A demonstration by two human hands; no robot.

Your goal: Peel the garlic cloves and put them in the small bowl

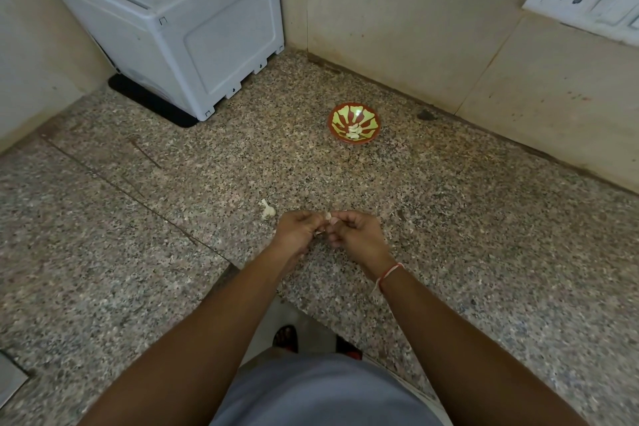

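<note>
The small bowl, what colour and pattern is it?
Small bowl: reddish-brown with yellow-green petal stripes; head view.

The speckled granite tabletop [449, 235] fills a corner between tiled walls, with a straight seam running across its left part. A small red and yellow-green bowl [354, 122] stands on it near the back wall, holding pale peeled garlic cloves [354, 131]. A remaining garlic piece [268, 209] lies nearer the front edge. At the back left, a white appliance [179, 21] sits on a black mat [152, 104].
</note>
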